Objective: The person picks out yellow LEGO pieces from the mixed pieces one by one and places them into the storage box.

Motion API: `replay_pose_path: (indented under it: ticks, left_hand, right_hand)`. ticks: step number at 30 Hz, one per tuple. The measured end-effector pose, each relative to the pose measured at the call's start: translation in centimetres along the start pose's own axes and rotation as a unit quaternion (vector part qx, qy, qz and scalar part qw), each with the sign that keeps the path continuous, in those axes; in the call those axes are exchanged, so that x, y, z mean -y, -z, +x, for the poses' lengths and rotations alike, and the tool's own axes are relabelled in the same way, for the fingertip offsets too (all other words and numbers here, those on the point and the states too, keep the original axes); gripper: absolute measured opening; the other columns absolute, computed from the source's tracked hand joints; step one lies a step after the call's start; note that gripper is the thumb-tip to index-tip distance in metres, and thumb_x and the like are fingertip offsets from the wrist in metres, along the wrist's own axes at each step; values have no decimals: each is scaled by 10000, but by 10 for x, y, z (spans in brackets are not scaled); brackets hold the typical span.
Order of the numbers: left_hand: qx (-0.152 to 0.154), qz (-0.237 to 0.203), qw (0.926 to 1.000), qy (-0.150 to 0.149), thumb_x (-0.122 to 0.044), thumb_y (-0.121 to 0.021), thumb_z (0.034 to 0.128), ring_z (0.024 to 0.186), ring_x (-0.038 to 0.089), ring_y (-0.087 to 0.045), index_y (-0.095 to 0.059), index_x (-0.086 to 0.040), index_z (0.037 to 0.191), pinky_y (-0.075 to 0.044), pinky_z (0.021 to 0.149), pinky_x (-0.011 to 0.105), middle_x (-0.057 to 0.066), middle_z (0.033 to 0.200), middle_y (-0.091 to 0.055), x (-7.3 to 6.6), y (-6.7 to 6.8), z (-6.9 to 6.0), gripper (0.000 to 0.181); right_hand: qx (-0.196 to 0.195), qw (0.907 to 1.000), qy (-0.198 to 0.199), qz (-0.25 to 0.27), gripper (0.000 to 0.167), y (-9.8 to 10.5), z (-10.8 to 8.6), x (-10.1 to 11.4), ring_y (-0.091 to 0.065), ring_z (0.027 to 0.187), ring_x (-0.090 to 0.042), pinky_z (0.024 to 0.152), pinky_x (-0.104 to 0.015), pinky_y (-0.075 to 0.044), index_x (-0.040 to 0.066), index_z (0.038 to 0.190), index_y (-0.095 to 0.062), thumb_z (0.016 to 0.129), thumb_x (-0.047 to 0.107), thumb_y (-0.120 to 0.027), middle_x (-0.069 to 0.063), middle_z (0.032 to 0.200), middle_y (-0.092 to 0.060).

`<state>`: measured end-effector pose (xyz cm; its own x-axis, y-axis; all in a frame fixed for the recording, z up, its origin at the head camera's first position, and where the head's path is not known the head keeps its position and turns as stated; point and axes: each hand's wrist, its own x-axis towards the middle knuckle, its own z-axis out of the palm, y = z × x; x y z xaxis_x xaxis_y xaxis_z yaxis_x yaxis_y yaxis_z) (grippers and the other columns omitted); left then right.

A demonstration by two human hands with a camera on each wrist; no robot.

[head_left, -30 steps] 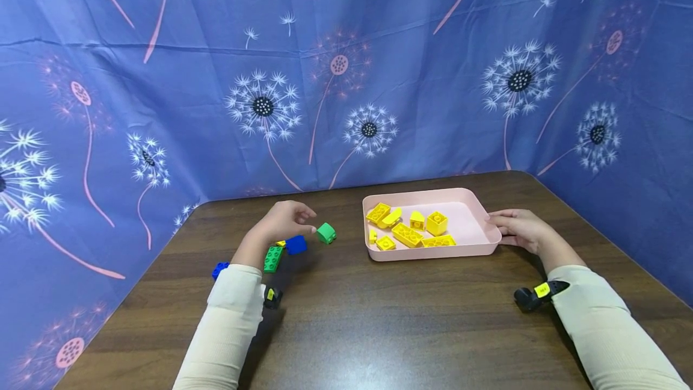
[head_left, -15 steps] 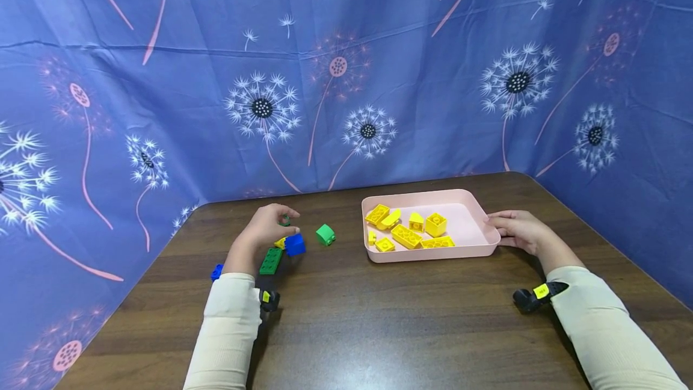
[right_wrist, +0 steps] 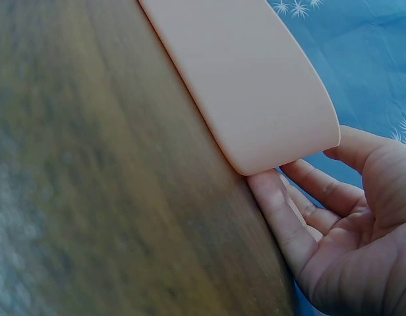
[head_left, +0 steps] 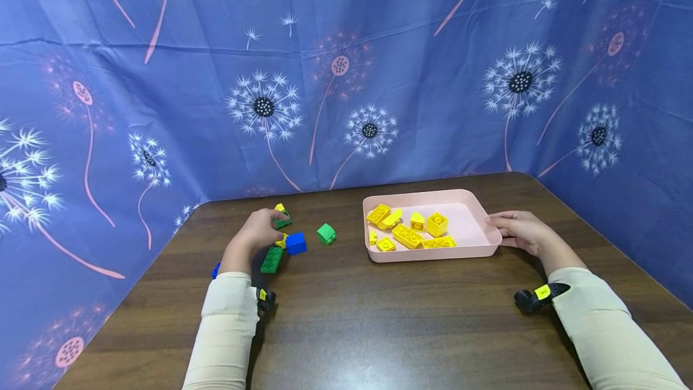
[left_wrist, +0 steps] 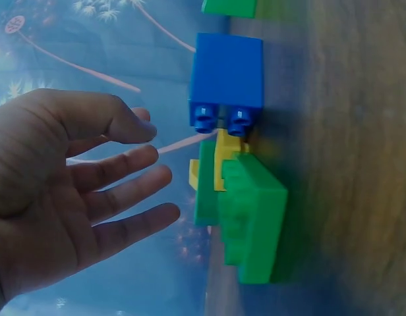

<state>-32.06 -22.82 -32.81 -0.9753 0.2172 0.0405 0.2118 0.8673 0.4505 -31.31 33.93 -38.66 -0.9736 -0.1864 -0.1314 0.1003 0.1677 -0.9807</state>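
Observation:
Over the toy bricks at the table's left, my left hand (head_left: 257,230) hovers with its fingers loosely spread. The left wrist view shows nothing in its grasp. Near its fingertips lies a green brick (head_left: 283,221) with a yellow piece (head_left: 280,207) by it. A blue brick (head_left: 296,244), a small yellow brick (head_left: 281,242) and a studded green brick (head_left: 272,260) are close below. At the other side my right hand (head_left: 522,232) holds the right end of the pink tray (head_left: 476,251), thumb and fingers at its wall and rim. Several yellow bricks (head_left: 407,236) lie inside the tray.
A rounded green brick (head_left: 326,233) sits between the left-hand group and the tray. Another blue brick (head_left: 215,271) is partly hidden behind the left wrist. A blue dandelion-patterned curtain (head_left: 325,77) encloses the back and sides of the wooden table (head_left: 390,318).
My left hand has moved left and slightly down, away from the rounded green brick, uncovering the green brick and yellow piece at the back. The right hand and tray stay put.

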Motion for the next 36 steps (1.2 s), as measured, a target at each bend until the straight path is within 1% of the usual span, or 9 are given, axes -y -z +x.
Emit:
replay_pose_path:
  ticks: [5,7,9,12,14,18,27,32,36]
  left_hand:
    - [434,64,9990,101,47,-658,774,732,236,-520,-601,-36,1320,-458,585,306,219,1268,-578,3,-6,3,556]
    - [636,136,9978,92,65,-656,757,763,234,-527,-580,-46,1347,-441,596,305,198,1296,-572,3,-9,4,605]
    - [856,276,9959,33,65,-671,758,884,252,-575,-572,-51,1358,-474,655,326,181,1320,-568,4,-12,5,619]
    - [1027,389,9939,56,50,-712,745,1084,290,-560,-581,-54,1350,-499,773,378,176,1340,-565,4,-16,5,628]
    - [1051,410,9935,131,41,-726,734,1049,292,-564,-597,-49,1327,-501,807,409,171,1309,-585,4,-18,6,614]
    - [916,425,9946,252,31,-741,723,984,277,-559,-637,-33,1255,-492,848,445,156,1213,-626,4,-21,6,546]
    - [362,896,9953,-61,62,-710,722,1034,299,-595,-726,-20,1075,-493,897,465,133,1087,-690,7,-22,7,362]
    - [161,804,9966,-1,65,-697,740,1000,302,-591,-738,-41,1010,-495,889,465,138,1062,-688,9,-20,6,293]
    - [7,791,9968,-141,52,-715,750,1014,325,-596,-748,-46,982,-489,910,477,139,1042,-692,9,-17,6,254]
  right_hand:
    - [43,10000,23,24,552,0,-1,1,-682,816,-93,749,-319,-572,-222,1349,-361,981,139,-558,21,922,-700]
    - [-6,10000,8,36,544,-1,-2,2,-681,810,-94,747,-318,-572,-215,1342,-383,976,142,-569,22,918,-697]
    - [-63,10000,-24,31,528,-2,-3,3,-680,801,-93,743,-316,-573,-203,1328,-415,973,151,-581,28,909,-693]
    - [-99,9999,-45,20,526,-2,-3,3,-678,796,-92,741,-314,-573,-203,1327,-416,974,150,-581,33,902,-691]
    - [-95,9999,-36,-2,537,-2,-2,3,-679,797,-90,737,-313,-573,-210,1336,-395,977,146,-575,34,902,-695]
    - [-58,10000,-5,-14,552,-1,-2,3,-679,800,-87,736,-311,-573,-221,1348,-366,979,138,-567,37,905,-697]
    - [-133,9998,-123,31,529,-2,-3,4,-674,792,-84,737,-305,-572,-194,1332,-420,971,154,-588,49,896,-683]
    - [-78,9999,-69,10,539,-1,-3,4,-676,799,-86,738,-309,-573,-206,1339,-397,975,149,-577,42,912,-689]
    - [-47,10000,-22,-18,551,-1,-3,3,-679,802,-87,736,-310,-573,-216,1345,-375,975,141,-571,32,916,-698]
